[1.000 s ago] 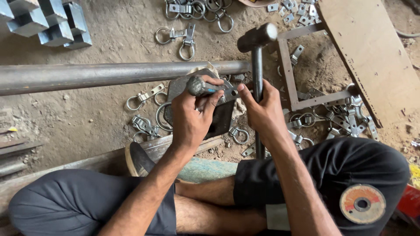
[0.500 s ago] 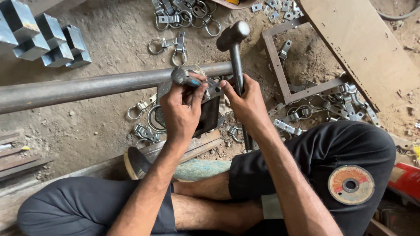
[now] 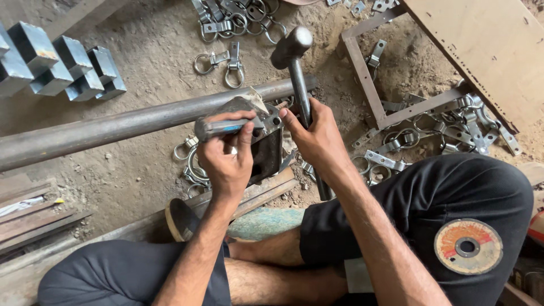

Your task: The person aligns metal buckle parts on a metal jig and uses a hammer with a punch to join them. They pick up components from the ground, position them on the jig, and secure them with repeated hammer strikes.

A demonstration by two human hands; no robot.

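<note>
Left hand [image 3: 226, 161] is clamping a short punch [image 3: 218, 127] sideways against the dark steel block [image 3: 263, 147] that's sitting just in front of the long pipe [image 3: 113, 127] on the dirt floor. Right hand [image 3: 317, 139] is wrapped tight around the hammer [image 3: 292, 48] handle, head raised. I'd be keeping that punch dead steady, knuckles clear, and going with short, square taps, not big swings

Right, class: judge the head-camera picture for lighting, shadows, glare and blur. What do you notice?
Head view: soft, even daylight with weak shadows on the dirt floor; a mild sheen on the hammer head and long pipe; both the left hand and right hand look sharp, with slight wide-angle bending at the edges.
</note>
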